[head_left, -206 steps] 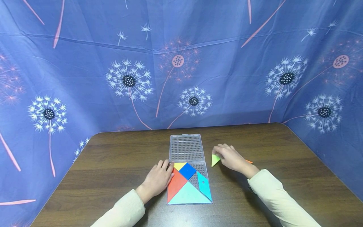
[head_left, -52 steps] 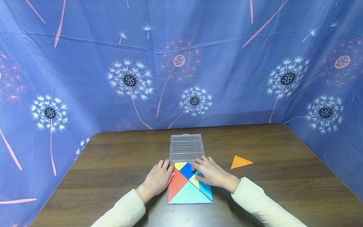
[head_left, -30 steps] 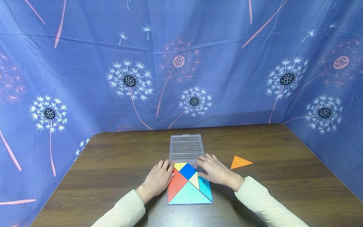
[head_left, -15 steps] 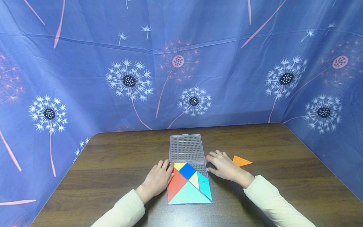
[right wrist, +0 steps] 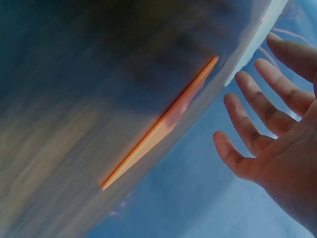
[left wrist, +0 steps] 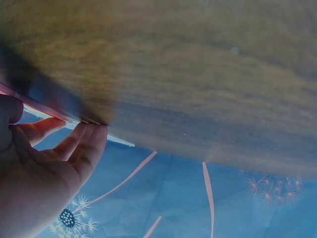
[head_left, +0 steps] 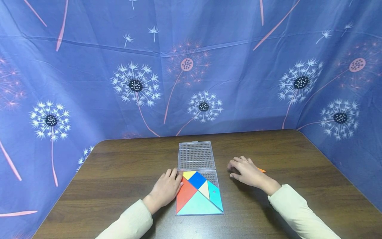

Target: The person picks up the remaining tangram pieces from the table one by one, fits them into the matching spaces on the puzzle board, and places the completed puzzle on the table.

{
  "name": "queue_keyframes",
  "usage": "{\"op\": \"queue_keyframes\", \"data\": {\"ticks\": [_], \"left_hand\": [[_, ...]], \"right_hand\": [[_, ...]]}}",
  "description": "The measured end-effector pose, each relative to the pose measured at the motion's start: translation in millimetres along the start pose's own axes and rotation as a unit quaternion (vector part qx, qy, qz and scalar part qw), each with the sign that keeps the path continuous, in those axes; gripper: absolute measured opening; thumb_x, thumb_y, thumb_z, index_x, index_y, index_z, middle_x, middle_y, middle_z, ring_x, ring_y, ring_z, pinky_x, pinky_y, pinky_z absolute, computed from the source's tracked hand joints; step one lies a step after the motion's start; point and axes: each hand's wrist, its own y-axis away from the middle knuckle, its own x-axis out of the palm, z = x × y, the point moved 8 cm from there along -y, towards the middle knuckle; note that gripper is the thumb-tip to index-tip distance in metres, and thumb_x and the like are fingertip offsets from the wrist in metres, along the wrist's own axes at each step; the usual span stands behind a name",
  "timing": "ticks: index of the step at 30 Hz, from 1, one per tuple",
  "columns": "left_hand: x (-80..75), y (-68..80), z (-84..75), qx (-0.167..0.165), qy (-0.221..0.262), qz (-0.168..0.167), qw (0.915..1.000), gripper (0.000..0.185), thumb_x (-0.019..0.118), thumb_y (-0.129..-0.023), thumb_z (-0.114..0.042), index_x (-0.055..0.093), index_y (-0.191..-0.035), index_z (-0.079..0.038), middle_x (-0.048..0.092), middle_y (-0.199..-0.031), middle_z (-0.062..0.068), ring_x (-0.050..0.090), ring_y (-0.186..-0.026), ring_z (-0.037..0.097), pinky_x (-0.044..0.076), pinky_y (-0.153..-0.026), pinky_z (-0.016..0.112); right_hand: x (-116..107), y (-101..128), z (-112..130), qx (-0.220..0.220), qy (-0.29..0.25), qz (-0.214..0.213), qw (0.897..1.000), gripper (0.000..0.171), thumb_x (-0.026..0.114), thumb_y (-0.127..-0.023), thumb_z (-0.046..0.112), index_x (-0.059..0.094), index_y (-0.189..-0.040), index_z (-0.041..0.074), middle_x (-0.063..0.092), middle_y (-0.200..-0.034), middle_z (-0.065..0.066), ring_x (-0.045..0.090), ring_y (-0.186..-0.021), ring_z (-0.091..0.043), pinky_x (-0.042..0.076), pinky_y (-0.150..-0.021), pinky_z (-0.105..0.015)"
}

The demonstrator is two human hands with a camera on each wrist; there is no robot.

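A clear tangram case lies unfolded on the table, its near half holding flat tangram pieces: a red triangle, a light turquoise triangle, a blue square, a yellow triangle, a pale yellow triangle and a turquoise parallelogram. My left hand rests on the case's left edge, fingertips touching it. To the right of the case, my right hand hovers over the table with loosely bent fingers, holding nothing. It partly hides an orange triangle, which the right wrist view shows lying flat.
The case's other half, a gridded panel, extends toward the back. Bare case grid shows at the near half's upper right. Brown wood table surrounds everything, and a blue dandelion-print cloth hangs behind it.
My right hand has brought the small yellow-green triangle into the case beside the blue square and let it go. It has since moved right, toward the orange triangle. My left hand has stayed put.
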Motion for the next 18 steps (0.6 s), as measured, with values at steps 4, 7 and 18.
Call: {"op": "queue_keyframes", "data": {"ticks": [4, 7, 18], "left_hand": [[1.5, -0.2, 0.5, -0.002, 0.004, 0.008, 1.0000, 0.045, 0.045, -0.094, -0.038, 0.052, -0.128, -0.010, 0.053, -0.116, 0.011, 0.050, -0.099, 0.024, 0.049, -0.079, 0.035], [2.1, -0.5, 0.9, -0.004, 0.005, 0.013, 0.9999, 0.045, 0.044, -0.094, -0.038, 0.051, -0.129, -0.010, 0.052, -0.118, 0.011, 0.050, -0.100, 0.024, 0.049, -0.080, 0.035], [1.6, -0.5, 1.7, -0.007, 0.017, 0.016, 0.9997, 0.045, 0.045, -0.094, -0.038, 0.051, -0.129, -0.010, 0.052, -0.118, 0.011, 0.050, -0.101, 0.024, 0.048, -0.084, 0.036]], "right_hand": [[-3.4, 4.5, -11.7, 0.011, -0.002, 0.000, 1.000, 0.021, 0.071, -0.077, 0.017, 0.061, -0.096, 0.015, 0.059, -0.098, 0.001, 0.052, -0.091, -0.022, 0.039, -0.076, -0.047], [-7.1, 8.0, -19.8, 0.020, -0.004, -0.001, 1.000, 0.022, 0.072, -0.076, 0.016, 0.062, -0.095, 0.014, 0.060, -0.098, 0.000, 0.053, -0.091, -0.023, 0.039, -0.075, -0.047], [-14.0, 16.7, -42.4, 0.040, 0.017, -0.011, 0.999, 0.025, 0.075, -0.071, 0.011, 0.062, -0.091, 0.015, 0.058, -0.094, -0.001, 0.053, -0.090, -0.028, 0.039, -0.073, -0.053]]}}
